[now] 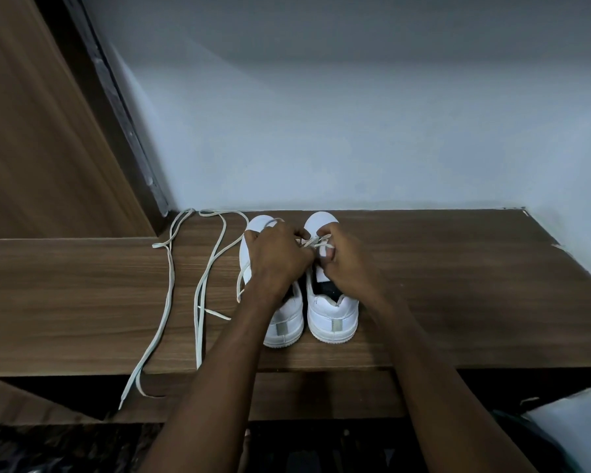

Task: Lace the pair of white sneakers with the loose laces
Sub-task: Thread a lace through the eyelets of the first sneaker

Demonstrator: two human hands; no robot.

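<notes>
On the tabletop [423, 285], a soft, limp lace [316, 242] is pinched by the left hand [280, 254] and right hand [342, 257] over the right sneaker [335, 315], and is best gripped near its stiff tip, while the second lace [171, 285] is left beside the left sneaker [287, 322].

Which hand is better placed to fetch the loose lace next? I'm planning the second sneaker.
Left, probably. The loose lace lies on the shelf left of both sneakers, on the side of the left hand; the right hand would have to cross over.
</notes>
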